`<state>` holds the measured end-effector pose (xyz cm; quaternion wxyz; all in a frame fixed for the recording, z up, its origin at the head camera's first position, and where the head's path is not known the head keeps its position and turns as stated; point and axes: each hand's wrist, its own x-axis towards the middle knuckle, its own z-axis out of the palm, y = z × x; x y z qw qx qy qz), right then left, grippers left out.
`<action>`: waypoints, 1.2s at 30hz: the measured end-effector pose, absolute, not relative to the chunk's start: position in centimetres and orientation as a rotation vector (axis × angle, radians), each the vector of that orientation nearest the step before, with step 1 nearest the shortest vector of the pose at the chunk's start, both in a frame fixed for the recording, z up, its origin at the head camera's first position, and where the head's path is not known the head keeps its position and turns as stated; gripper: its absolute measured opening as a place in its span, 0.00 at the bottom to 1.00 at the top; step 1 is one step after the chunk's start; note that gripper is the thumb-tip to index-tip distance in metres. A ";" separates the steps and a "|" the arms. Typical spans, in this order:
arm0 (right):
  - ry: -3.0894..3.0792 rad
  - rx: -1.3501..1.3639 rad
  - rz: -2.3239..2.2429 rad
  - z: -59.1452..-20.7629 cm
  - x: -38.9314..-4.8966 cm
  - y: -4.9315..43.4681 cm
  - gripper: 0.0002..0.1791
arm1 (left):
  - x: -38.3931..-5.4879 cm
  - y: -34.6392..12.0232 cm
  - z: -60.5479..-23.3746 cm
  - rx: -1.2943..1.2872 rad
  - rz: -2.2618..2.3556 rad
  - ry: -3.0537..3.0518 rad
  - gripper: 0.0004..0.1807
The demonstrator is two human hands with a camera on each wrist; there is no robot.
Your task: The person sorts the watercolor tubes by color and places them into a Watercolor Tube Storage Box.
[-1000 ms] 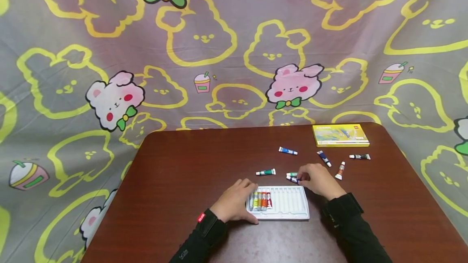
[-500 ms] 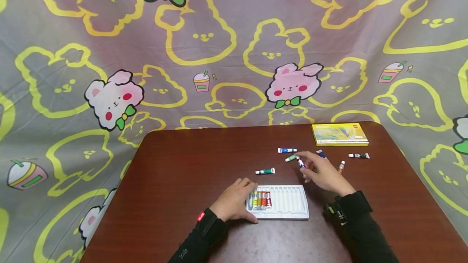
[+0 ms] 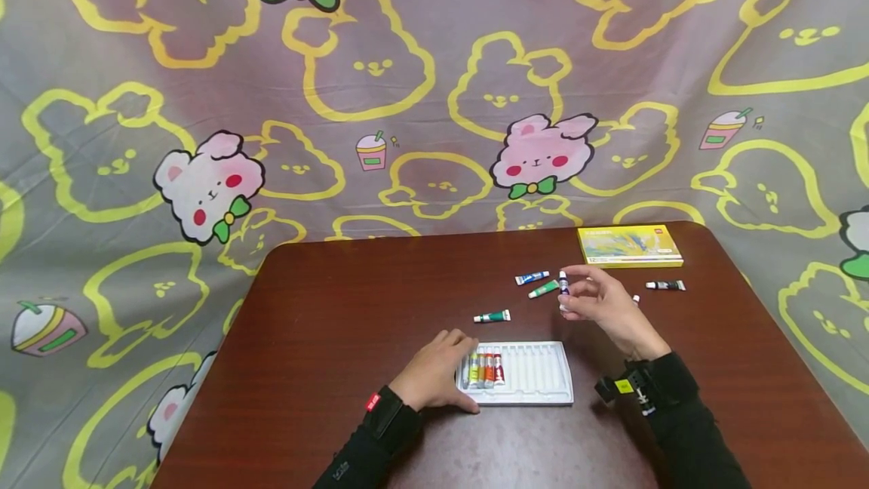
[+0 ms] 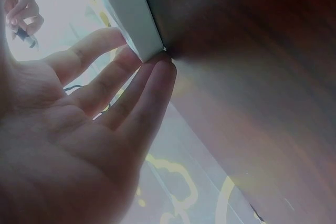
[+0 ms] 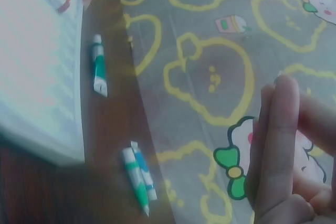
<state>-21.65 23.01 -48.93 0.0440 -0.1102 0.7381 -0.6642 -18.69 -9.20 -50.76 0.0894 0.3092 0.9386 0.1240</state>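
Touching the left end of the white tray: left hand, fingers fairly straight and spread, thumb at the near side. Four or so yellow-to-red tubes side by side in the tray's left part. Beyond its far edge, a dark green tube lying on the table. Farther right, a blue tube, light green tube just nearer. Next, a purple tube, roughly upright, cap up, pinched between right hand's thumb and fingers. Yellow box behind; black tube rightmost.
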 end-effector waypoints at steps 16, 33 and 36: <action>2.591 -0.376 -1.802 -47.5 -20.7 22.1 0.39 | -18.6 -9.3 -50.8 0.902 0.371 2.796 0.56; 2.781 -0.638 -1.063 -50.7 -18.2 13.3 0.29 | -18.6 -9.3 -50.8 0.889 0.376 2.770 0.55; 2.826 -0.577 -1.002 -51.3 -18.2 13.0 0.28 | -18.7 -9.2 -50.7 0.890 0.378 2.770 0.55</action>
